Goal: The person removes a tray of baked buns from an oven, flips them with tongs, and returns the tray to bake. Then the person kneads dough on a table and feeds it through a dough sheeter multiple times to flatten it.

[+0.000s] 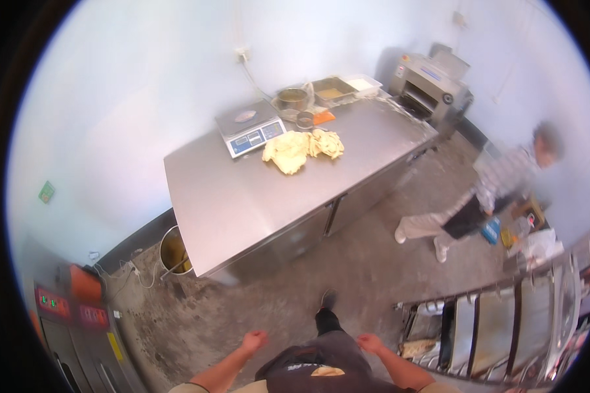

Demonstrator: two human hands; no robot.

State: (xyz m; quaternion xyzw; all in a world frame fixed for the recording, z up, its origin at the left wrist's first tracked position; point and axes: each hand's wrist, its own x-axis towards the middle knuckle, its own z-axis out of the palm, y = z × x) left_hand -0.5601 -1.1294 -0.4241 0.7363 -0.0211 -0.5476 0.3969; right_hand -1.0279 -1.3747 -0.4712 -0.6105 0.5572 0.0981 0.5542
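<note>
My left hand (254,340) is at my left side above the floor, its fingers curled in and nothing visible in it. My right hand (370,342) hangs at my right side, also loosely closed, with nothing seen in it. Neither touches anything. In front of me stands a steel worktable (242,203). Two lumps of pale yellow dough lie on it: a larger smooth-sided one (286,152) and a crumpled one (326,143) against its right side. Behind the dough, a digital scale (250,126) sits near the wall.
A metal bowl (292,99), a rectangular pan (333,89) and a dough sheeter (429,85) line the back right. A person (505,180) walks at the right. A tray rack (498,327) stands lower right, an oven (78,334) lower left, a bucket (176,252) beside the table.
</note>
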